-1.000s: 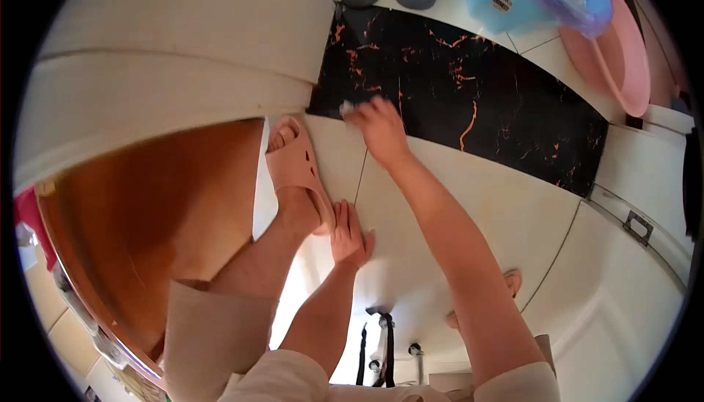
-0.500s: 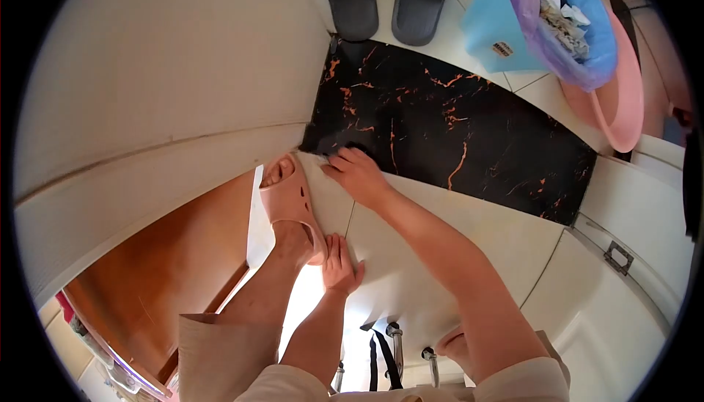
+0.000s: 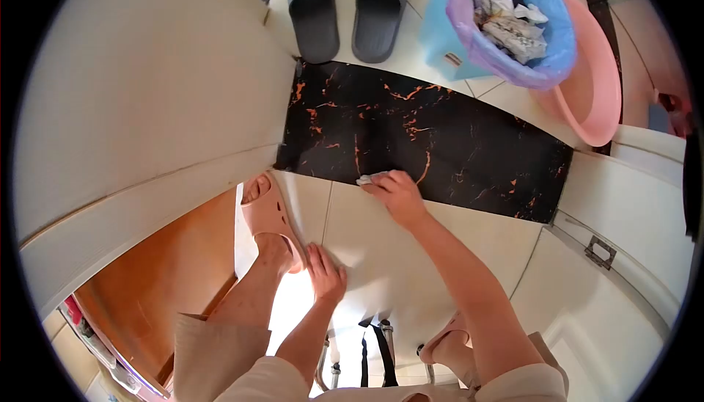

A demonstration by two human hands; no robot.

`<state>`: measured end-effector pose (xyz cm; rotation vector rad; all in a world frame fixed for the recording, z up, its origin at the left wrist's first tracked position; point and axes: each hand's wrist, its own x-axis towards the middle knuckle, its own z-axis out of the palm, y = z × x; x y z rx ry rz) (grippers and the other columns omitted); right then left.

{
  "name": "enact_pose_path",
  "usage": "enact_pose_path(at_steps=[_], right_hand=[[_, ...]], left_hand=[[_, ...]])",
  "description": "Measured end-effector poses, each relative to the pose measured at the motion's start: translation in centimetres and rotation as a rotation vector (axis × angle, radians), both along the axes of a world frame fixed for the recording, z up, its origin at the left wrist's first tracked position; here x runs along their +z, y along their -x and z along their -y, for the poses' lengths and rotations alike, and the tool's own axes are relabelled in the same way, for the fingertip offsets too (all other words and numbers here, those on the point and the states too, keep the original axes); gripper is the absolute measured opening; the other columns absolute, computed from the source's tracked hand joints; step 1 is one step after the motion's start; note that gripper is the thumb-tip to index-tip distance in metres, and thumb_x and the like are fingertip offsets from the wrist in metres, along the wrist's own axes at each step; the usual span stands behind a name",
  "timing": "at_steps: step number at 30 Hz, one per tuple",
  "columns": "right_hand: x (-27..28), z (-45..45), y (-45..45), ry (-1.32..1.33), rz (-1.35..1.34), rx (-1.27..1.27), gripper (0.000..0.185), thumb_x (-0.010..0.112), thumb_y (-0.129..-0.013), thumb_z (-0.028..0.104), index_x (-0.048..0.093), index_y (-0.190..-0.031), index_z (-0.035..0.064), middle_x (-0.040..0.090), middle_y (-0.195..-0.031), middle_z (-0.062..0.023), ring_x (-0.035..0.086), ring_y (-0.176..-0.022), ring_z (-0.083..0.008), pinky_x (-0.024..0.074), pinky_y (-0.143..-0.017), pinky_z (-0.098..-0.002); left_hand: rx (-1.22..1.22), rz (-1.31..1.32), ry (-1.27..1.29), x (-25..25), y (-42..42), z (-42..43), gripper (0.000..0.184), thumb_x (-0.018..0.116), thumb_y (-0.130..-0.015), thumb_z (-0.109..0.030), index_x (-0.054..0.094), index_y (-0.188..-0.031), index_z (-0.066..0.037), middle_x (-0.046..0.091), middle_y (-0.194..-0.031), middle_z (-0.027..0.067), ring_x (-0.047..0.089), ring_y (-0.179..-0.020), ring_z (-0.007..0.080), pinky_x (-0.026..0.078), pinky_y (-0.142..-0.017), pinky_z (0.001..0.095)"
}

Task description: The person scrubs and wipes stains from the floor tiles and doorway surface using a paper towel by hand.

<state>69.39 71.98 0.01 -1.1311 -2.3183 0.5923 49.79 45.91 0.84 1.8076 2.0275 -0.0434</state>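
My right hand point(image 3: 398, 195) holds a small crumpled white wad point(image 3: 372, 179) against the near edge of the black marble-patterned strip point(image 3: 455, 145), where it meets the pale floor tiles point(image 3: 374, 233). The fingers are closed round the wad. Flat on the tiles, fingers spread a little, rests my left hand point(image 3: 325, 277), beside the pink sandal point(image 3: 273, 215) on my left foot. Nothing shows in the left hand.
Grey slippers point(image 3: 378, 24) stand beyond the strip. A blue bin point(image 3: 444, 42) with a bag of crumpled paper and a pink basin point(image 3: 598, 101) are at upper right. A white door point(image 3: 147, 86) is left, a frame with a metal strike plate point(image 3: 600, 253) right.
My right hand has moved from the strip's left corner rightward along its near edge with the wad. The left hand stays on the floor by the sandal. The view has shifted.
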Motion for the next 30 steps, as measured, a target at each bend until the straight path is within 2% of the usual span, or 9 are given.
enact_pose_path(at_steps=[1, 2, 3, 5, 9, 17, 25, 27, 30], right_hand=[[0.1, 0.3, -1.6, 0.011, -0.008, 0.034, 0.019, 0.069, -0.081, 0.015, 0.074, -0.099, 0.013, 0.065, -0.097, -0.0039, 0.057, -0.091, -0.0251, 0.0468, -0.081, -0.0388], [0.0, -1.0, -3.1, -0.039, -0.009, -0.053, 0.018, 0.068, -0.081, 0.014, 0.075, -0.098, 0.0136, 0.065, -0.095, -0.0038, 0.057, -0.09, -0.0255, 0.0467, -0.08, -0.0387], [-0.3, -3.8, -4.5, -0.095, -0.011, -0.148, 0.018, 0.068, -0.08, 0.012, 0.075, -0.097, 0.0141, 0.066, -0.093, -0.0038, 0.058, -0.089, -0.0259, 0.0466, -0.08, -0.0385], [0.3, -9.2, -7.1, -0.084, 0.219, -0.426, 0.02, 0.066, -0.081, 0.011, 0.075, -0.098, 0.0149, 0.066, -0.09, -0.0043, 0.059, -0.09, -0.0262, 0.0467, -0.081, -0.0389], [-0.8, -13.4, -6.3, -0.174, 0.056, -0.681, 0.021, 0.061, -0.082, 0.007, 0.074, -0.098, 0.0109, 0.066, -0.092, -0.0067, 0.058, -0.092, -0.0285, 0.047, -0.083, -0.0402], [2.2, 3.8, -7.9, 0.092, 0.047, -0.15, 0.027, 0.064, -0.08, 0.011, 0.074, -0.104, 0.018, 0.064, -0.099, -0.0041, 0.057, -0.096, -0.0265, 0.0462, -0.085, -0.0432], [0.0, -12.3, -8.5, -0.142, 0.439, -0.899, 0.017, 0.056, -0.088, 0.012, 0.071, -0.098, 0.011, 0.062, -0.082, -0.006, 0.057, -0.084, -0.0294, 0.0433, -0.078, -0.0446], [1.3, -10.5, -2.9, 0.085, 0.46, -0.574, 0.02, 0.056, -0.087, 0.01, 0.07, -0.101, 0.0065, 0.064, -0.09, -0.0073, 0.058, -0.088, -0.028, 0.045, -0.083, -0.0436], [1.0, -5.7, 2.7, -0.195, 0.178, -0.308, 0.022, 0.059, -0.083, 0.012, 0.069, -0.101, 0.0046, 0.064, -0.105, -0.0089, 0.06, -0.102, -0.0257, 0.0464, -0.09, -0.0414]], left_hand=[[-0.036, -0.126, 0.08, 0.1, -1.5, 0.2, 0.076, 0.059, -0.085, -0.018, 0.026, -0.148, 0.008, 0.023, -0.154, 0.0308, 0.021, -0.145, 0.0457, 0.017, -0.118, 0.0567], [0.086, 0.327, 0.194, 0.1, -2.9, 0.2, 0.072, 0.055, -0.086, -0.012, 0.024, -0.148, 0.008, 0.02, -0.155, 0.0318, 0.019, -0.145, 0.0476, 0.013, -0.117, 0.0622], [-0.119, 0.232, 0.281, -0.7, -5.2, 0.3, 0.073, 0.054, -0.088, -0.015, 0.023, -0.15, 0.007, 0.017, -0.156, 0.0311, 0.016, -0.145, 0.0488, 0.01, -0.116, 0.0647], [-0.091, 0.417, 0.094, 2.7, -8.4, -4.6, 0.072, 0.052, -0.092, -0.018, 0.02, -0.151, 0.007, 0.014, -0.158, 0.0293, 0.01, -0.147, 0.0482, 0.009, -0.116, 0.0649], [0.473, 0.262, -0.276, -0.1, -8.7, -17.6, 0.07, 0.046, -0.098, -0.027, 0.017, -0.154, 0.003, 0.013, -0.162, 0.0208, 0.007, -0.149, 0.044, 0.005, -0.117, 0.0615], [0.625, -0.162, -0.267, -1.9, -7.0, -23.3, 0.061, 0.037, -0.102, -0.031, 0.023, -0.154, -0.004, 0.021, -0.162, 0.0104, 0.014, -0.151, 0.0314, 0.011, -0.12, 0.0535], [0.633, -0.205, -0.231, -1.7, -7.5, -23.6, 0.062, 0.037, -0.101, -0.028, 0.019, -0.155, -0.004, 0.017, -0.163, 0.0101, 0.013, -0.151, 0.0316, 0.01, -0.121, 0.054], [0.624, -0.185, -0.239, -1.4, -7.3, -23.8, 0.062, 0.037, -0.101, -0.028, 0.018, -0.156, -0.004, 0.016, -0.164, 0.0103, 0.012, -0.151, 0.032, 0.009, -0.121, 0.0541], [0.648, -0.171, -0.213, -1.6, -7.5, -24.1, 0.063, 0.037, -0.101, -0.027, 0.016, -0.156, -0.004, 0.015, -0.164, 0.0107, 0.012, -0.151, 0.0327, 0.007, -0.121, 0.0542]])
